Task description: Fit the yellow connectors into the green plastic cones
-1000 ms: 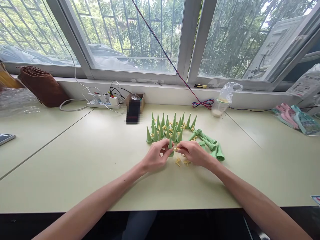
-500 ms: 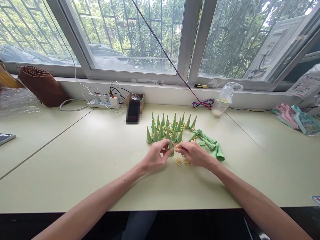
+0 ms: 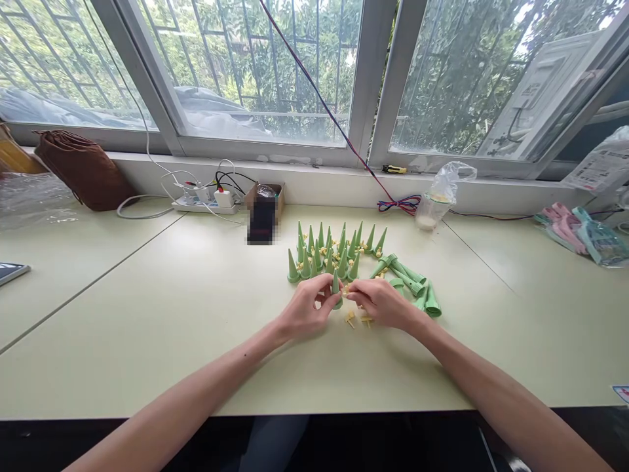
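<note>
Cone [image 3: 335, 282] upright in the left hand [image 3: 302, 307], base partly behind the thumb; cannot tell whether it touches the table [image 3: 171, 314]. Yellow piece [image 3: 346, 292] mostly covered by the right hand [image 3: 378, 301]; contact with the cone unclear. Standing cones [image 3: 292, 270] overlap in rows just beyond the hands, small yellow bits among them hard to separate. Lying cones [image 3: 432, 303] partly behind the right hand and wrist. Dark item [image 3: 262, 223] at the box [image 3: 280, 196] pixelated. Flat device [image 3: 12, 271] cut off at frame left.

Near table edge straight, well below the hands, crossed by both forearms. Tabletop runs wide to the left. Standing cones bound the far side, lying cones the right; two loose yellow pieces [image 3: 350, 318] just on the near side of the right fingers.

Forearms slant inward from the lower corners, hands close together. Left thumb and fingers pinch the cone from its side. Right thumb and forefinger pinch the yellow piece, other fingers curled.
</note>
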`<state>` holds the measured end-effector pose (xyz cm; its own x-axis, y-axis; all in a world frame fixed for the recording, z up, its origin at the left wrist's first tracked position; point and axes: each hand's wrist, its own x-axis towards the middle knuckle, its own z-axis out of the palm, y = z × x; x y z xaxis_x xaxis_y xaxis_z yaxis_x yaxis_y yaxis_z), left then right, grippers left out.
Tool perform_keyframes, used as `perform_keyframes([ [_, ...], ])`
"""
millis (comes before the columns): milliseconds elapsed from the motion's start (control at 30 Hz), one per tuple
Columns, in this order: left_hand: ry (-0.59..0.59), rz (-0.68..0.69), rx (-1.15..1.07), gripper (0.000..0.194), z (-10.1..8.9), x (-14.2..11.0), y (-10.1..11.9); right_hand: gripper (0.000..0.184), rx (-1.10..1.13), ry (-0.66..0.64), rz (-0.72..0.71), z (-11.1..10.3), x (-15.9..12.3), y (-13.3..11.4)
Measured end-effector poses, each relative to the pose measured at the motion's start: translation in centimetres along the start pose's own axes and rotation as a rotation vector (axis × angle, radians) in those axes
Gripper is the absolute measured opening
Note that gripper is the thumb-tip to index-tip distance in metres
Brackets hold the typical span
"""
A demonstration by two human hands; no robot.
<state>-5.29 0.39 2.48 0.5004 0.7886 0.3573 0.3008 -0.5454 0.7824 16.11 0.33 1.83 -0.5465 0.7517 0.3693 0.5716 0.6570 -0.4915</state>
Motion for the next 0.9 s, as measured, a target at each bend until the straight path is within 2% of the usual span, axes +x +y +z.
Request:
perform_keyframes([
  [900, -0.001, 0.008, -0.002, 0.009, -0.01, 0.05, 0.02, 0.024, 0.014, 0.020, -0.002, 0.03, 0.04, -0.16],
])
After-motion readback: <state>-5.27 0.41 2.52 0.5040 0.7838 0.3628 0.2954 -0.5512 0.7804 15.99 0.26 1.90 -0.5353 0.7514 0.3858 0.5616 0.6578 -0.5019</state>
